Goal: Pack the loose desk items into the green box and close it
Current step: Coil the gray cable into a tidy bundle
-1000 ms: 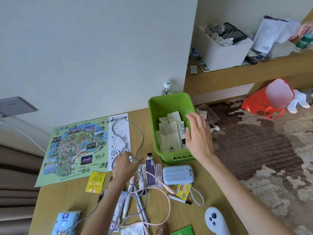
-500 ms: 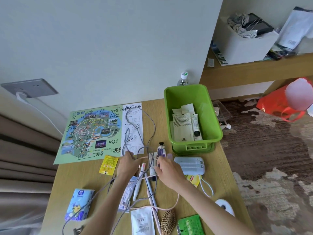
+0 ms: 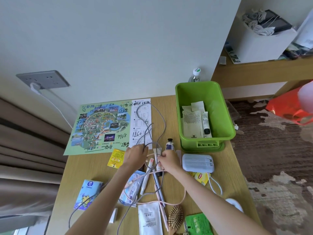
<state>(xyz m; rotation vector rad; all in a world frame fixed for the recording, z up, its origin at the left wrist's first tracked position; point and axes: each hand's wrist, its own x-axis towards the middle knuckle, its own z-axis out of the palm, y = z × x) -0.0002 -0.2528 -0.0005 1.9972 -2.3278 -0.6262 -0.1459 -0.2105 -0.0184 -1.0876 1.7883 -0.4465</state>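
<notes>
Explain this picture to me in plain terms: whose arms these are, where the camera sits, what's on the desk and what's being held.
There is no machine here. A person wears a camera on the head, looking down at their own arms. The left hand and right hand are both gathering a grey cable looped over a park map. On the wooden desk sit an open green box with packets and a tube inside, a pale blue power bank, a pink cable, a hairbrush and a tissue pack.

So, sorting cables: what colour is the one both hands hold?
Grey cable, clearest in the head view.
</notes>
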